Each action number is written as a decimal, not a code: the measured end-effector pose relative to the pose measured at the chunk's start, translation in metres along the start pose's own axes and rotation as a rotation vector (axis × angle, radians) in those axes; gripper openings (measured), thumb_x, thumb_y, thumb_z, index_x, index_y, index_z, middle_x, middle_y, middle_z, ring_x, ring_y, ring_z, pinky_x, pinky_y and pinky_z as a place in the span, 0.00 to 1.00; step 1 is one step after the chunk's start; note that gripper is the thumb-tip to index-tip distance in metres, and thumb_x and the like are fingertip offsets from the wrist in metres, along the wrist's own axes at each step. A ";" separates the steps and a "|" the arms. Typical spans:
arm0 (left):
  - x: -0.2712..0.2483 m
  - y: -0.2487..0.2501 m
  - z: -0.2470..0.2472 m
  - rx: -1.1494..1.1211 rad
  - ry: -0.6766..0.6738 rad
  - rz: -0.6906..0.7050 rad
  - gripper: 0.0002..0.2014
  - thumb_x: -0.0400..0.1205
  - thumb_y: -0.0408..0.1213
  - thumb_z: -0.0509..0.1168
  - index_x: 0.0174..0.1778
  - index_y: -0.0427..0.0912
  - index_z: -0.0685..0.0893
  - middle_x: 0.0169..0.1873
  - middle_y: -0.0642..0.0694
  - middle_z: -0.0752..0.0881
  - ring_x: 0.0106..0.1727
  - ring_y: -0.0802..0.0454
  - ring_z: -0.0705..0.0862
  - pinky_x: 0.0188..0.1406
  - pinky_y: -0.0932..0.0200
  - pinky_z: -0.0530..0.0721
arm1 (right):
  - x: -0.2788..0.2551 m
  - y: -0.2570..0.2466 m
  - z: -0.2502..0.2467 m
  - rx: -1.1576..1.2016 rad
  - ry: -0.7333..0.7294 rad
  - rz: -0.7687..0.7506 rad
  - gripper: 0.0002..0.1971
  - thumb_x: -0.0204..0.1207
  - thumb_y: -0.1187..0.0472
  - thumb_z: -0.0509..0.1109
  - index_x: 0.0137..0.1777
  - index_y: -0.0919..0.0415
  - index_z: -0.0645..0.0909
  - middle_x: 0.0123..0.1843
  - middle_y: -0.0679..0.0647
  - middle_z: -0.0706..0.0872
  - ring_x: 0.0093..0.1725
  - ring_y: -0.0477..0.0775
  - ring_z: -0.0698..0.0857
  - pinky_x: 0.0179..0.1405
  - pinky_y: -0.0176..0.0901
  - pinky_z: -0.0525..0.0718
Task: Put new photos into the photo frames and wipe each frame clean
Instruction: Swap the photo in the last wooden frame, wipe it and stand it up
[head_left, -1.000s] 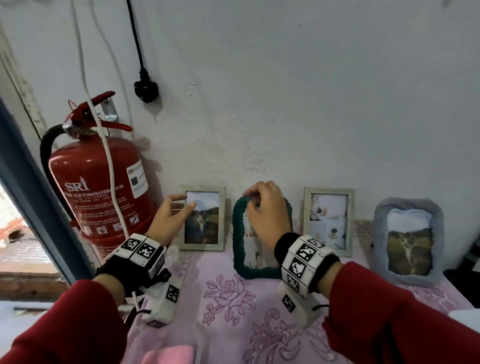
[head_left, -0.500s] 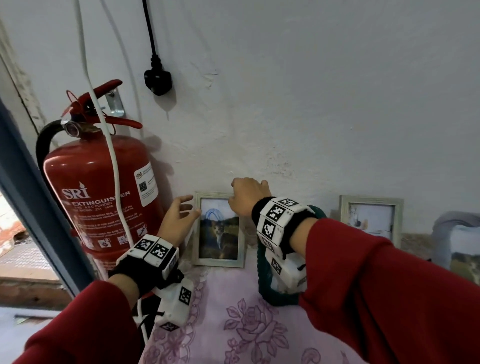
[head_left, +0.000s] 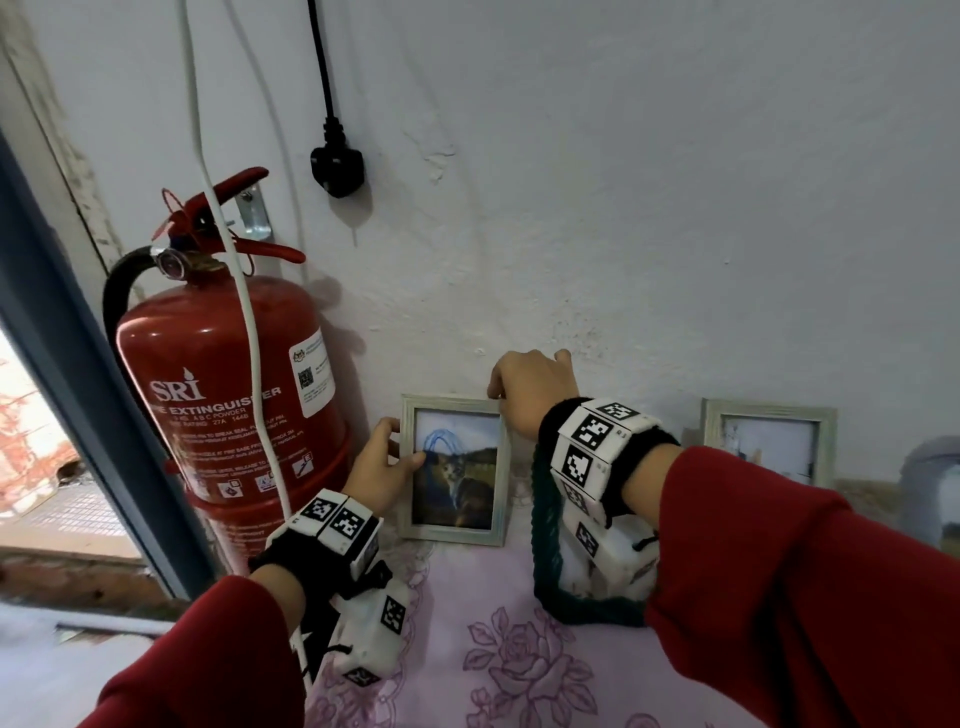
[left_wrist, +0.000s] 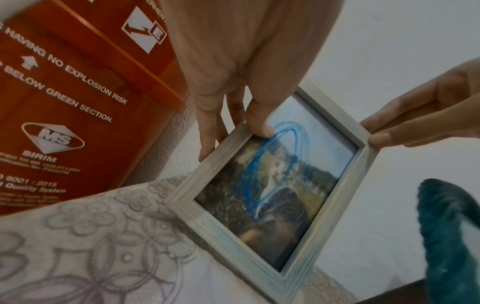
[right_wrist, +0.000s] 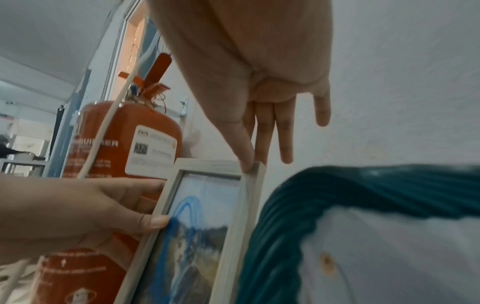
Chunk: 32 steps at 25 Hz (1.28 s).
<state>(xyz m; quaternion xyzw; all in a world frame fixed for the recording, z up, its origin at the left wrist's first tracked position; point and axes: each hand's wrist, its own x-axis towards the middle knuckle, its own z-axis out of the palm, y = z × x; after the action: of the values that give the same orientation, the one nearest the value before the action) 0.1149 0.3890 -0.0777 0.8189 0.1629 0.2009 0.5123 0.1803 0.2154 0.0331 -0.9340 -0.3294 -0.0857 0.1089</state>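
A pale wooden photo frame (head_left: 454, 530) stands against the wall and holds a cat photo, with a blue scribble on its glass (left_wrist: 275, 156). My left hand (head_left: 401, 447) grips its left edge, thumb on the glass and fingers behind. My right hand (head_left: 500, 391) pinches the frame's top right corner (right_wrist: 255, 164) between thumb and fingers. A dark green rope-wrapped frame (head_left: 543, 545) stands just to the right, partly hidden by my right wrist. Further right are a second pale frame (head_left: 769, 441) and a grey-blue frame (head_left: 930, 483).
A red fire extinguisher (head_left: 223, 395) stands close on the left of the held frame, with a white cable (head_left: 249, 312) hanging across it. A black plug (head_left: 336, 171) dangles on the wall above. The frames stand on a pink flowered cloth (head_left: 519, 670). A window edge (head_left: 78, 389) is at far left.
My right hand left the green frame and moved left to the pale cat frame's top right corner. My left thumb closed onto that frame's left edge. The view swung left.
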 end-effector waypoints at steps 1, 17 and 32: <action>-0.004 0.004 -0.002 -0.009 0.005 0.021 0.10 0.80 0.31 0.66 0.52 0.44 0.72 0.45 0.36 0.83 0.45 0.39 0.84 0.41 0.47 0.82 | -0.003 0.000 -0.006 0.021 0.016 -0.019 0.14 0.75 0.71 0.63 0.55 0.59 0.84 0.53 0.54 0.89 0.58 0.57 0.84 0.73 0.55 0.59; -0.124 0.192 -0.053 -0.260 0.078 0.289 0.16 0.83 0.36 0.63 0.66 0.42 0.70 0.48 0.38 0.83 0.43 0.49 0.85 0.22 0.68 0.81 | -0.121 0.015 -0.117 1.060 0.219 -0.045 0.22 0.79 0.49 0.65 0.69 0.56 0.68 0.50 0.60 0.85 0.49 0.52 0.85 0.51 0.45 0.83; -0.261 0.188 0.029 -0.388 -0.156 0.210 0.16 0.80 0.38 0.66 0.64 0.45 0.76 0.37 0.43 0.81 0.36 0.57 0.86 0.27 0.63 0.84 | -0.284 0.059 -0.069 1.508 0.316 0.140 0.13 0.80 0.55 0.65 0.61 0.58 0.73 0.41 0.53 0.90 0.40 0.46 0.89 0.39 0.40 0.89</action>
<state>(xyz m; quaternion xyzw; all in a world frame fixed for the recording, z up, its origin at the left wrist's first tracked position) -0.0851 0.1638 0.0382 0.7305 -0.0047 0.2168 0.6475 -0.0066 -0.0173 0.0253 -0.6027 -0.2194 0.0368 0.7663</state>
